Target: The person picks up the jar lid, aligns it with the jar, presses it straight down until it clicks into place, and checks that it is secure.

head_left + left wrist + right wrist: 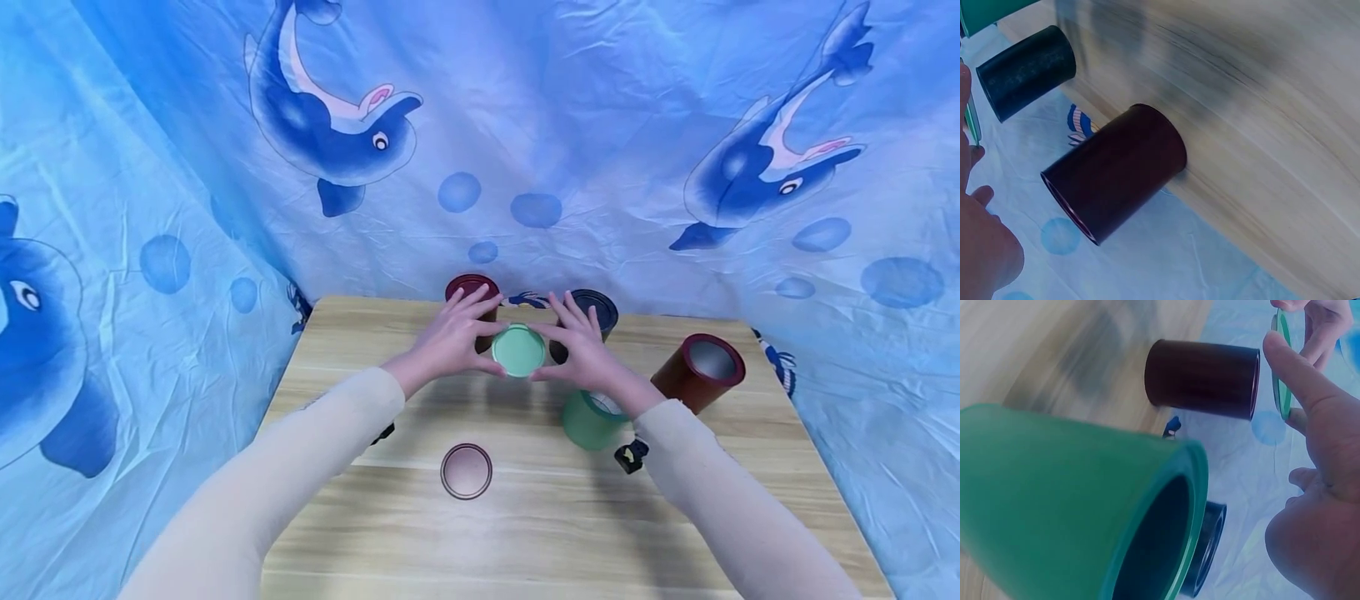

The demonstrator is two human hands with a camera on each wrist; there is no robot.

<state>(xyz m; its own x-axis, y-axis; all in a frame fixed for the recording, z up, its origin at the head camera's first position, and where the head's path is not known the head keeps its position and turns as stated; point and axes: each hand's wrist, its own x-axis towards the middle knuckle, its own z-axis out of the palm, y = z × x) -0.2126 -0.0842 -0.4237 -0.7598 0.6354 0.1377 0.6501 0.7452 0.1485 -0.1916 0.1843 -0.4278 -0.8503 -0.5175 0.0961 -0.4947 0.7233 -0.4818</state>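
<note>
Up off the table, a round green lid (519,350) is held between both hands. My left hand (448,340) pinches its left edge between thumb and finger. At the opposite edge, my right hand (588,354) pinches it likewise, other fingers spread. An open green canister (585,423) stands below the right hand; its mouth shows large in the right wrist view. Behind the left hand is a dark red canister (1116,172), partly covered by that hand in the head view. A dark blue canister (598,310) stands behind the right hand.
A reddish-brown canister (690,373) with an open top stands to the right, beyond the right wrist. Nearer the front lies a round pinkish lid (467,472) on the wooden table (390,533). Blue dolphin-print cloth (570,125) hangs at the back and sides.
</note>
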